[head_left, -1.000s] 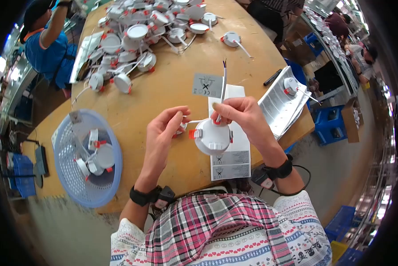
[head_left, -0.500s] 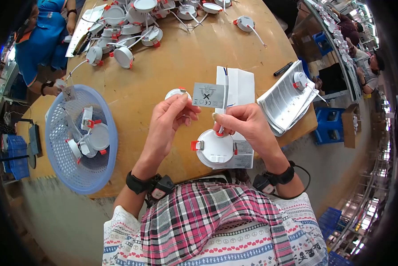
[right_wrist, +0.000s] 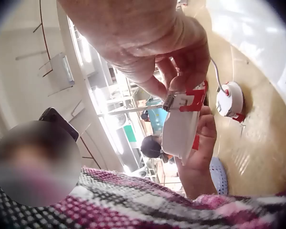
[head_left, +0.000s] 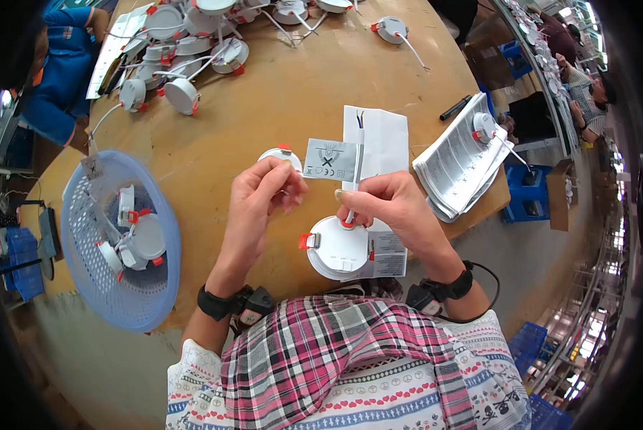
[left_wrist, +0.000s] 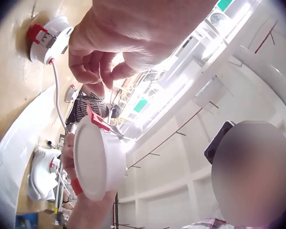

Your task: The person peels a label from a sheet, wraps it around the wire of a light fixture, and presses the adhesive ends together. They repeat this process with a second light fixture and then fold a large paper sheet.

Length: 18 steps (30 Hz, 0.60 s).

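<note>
My right hand (head_left: 393,208) pinches the white cable (head_left: 356,158) of a round white lamp (head_left: 338,247) close to its red cable entry. The lamp's clipped back faces up in the head view; a red-tipped spring clip shows at its left. A grey printed label (head_left: 330,159) stands out leftward from the cable, above the fingers. Just left of it, my left hand (head_left: 253,208) has loosely bent fingers, with nothing visible held. Behind that hand, another lamp (head_left: 280,156) lies on the table. The left wrist view shows the held lamp's white face (left_wrist: 91,157) below the left hand (left_wrist: 119,43).
A blue basket (head_left: 172,287) with several lamps stands at the left. Many lamps (head_left: 181,95) are heaped at the back left, and one (head_left: 391,30) lies apart. White paper (head_left: 389,136) is behind the right hand; a sheet stack (head_left: 443,172) with a lamp and a black pen (head_left: 455,107) are right.
Since a second ago, both hands and the held lamp have moved lower in the head view. The left hand has shifted left, away from the cable. The right hand keeps its pinch.
</note>
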{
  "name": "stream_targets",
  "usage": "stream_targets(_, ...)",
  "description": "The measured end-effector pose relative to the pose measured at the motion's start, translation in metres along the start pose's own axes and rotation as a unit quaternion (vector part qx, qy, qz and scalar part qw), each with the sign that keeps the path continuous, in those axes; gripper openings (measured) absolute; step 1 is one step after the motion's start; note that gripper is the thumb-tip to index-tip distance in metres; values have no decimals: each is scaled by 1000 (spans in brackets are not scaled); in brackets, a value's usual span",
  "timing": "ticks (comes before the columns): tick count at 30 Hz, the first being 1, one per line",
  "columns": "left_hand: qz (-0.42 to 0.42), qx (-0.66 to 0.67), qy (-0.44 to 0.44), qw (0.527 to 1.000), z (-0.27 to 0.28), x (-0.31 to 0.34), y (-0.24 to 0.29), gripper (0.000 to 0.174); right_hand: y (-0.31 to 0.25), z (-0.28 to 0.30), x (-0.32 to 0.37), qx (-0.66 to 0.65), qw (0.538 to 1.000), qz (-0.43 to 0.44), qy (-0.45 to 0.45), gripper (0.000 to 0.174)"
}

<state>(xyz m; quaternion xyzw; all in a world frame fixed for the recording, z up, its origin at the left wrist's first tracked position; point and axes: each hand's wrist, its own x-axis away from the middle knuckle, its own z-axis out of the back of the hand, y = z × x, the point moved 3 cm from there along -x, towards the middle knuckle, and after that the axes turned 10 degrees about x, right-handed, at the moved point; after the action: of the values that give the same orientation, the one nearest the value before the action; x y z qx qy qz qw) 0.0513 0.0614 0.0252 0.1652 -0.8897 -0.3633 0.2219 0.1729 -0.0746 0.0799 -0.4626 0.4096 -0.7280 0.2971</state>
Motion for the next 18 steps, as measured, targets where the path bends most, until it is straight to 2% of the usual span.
stream_targets(6, -103, -174, 72, 977, 6, -2, 9, 15, -4, 21, -4, -14, 999, -3, 45, 26)
stream_targets(9, -216, -384, 9, 898, 15, -7, 17, 28, -3, 54, -15, -33, 990, 41, 132, 27)
stream_targets(11, -221, -462, -14, 859, 14, -9, 15, 44, 7, 90, -30, -29, 971, 78, 223, 28)
stream_targets(15, -193, -609, -81, 765, 16, -13, 2, 64, 38, 158, -73, -62, 943, 49, 324, 26)
stream_targets(18, -178, -602, -93, 772, 17, -14, -3, 69, 61, 187, -94, -96, 930, 42, 353, 25)
